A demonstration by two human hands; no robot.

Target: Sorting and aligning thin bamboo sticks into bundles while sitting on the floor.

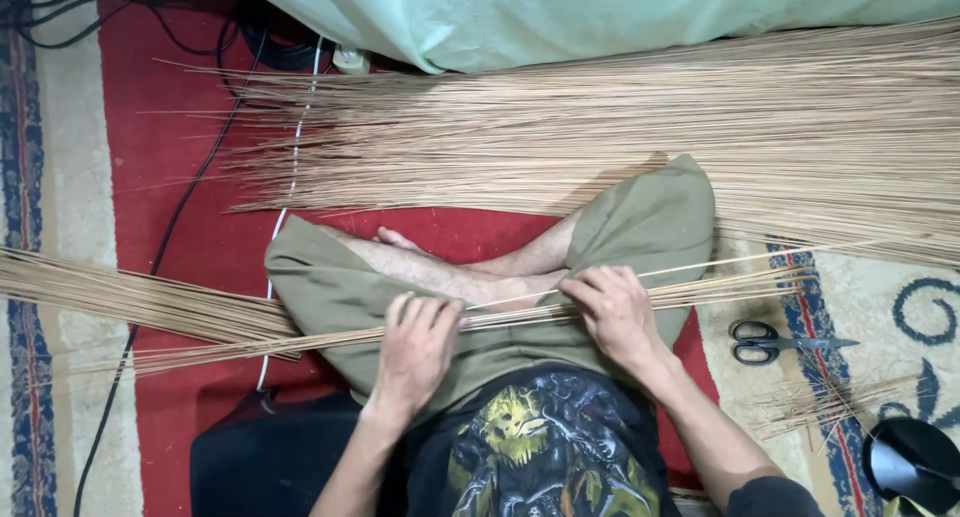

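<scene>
The person sits cross-legged on a red patterned carpet [180, 167], and a bundle of long, thin, pale tan sticks [300, 332] lies across the lap of the olive-green shorts [640, 217]. Its long axis runs left to right and tilts a little: the left end reaches out over the carpet well past the knee, and the right end rises slightly toward a pair of black-handled scissors [765, 342].

The left hand [418, 347] presses down on the bundle with fingers curled together over the sticks. The right hand [615, 312] rests on it further along, and its fingertips appear pinched on one or two single sticks that fan upward and away to the right; how tight that pinch is I cannot tell.

The sticks look brittle and loose to me. A pull on one stick at an angle could snap it, or drag its neighbours out so the bundle spreads off the knee. The far left end hangs unsupported, so lifting the palm could let it roll apart.

A much larger sheaf of tan sticks [620, 127] lies beyond the legs, parallel to the bundle, below a pale green sheet [600, 12].
</scene>
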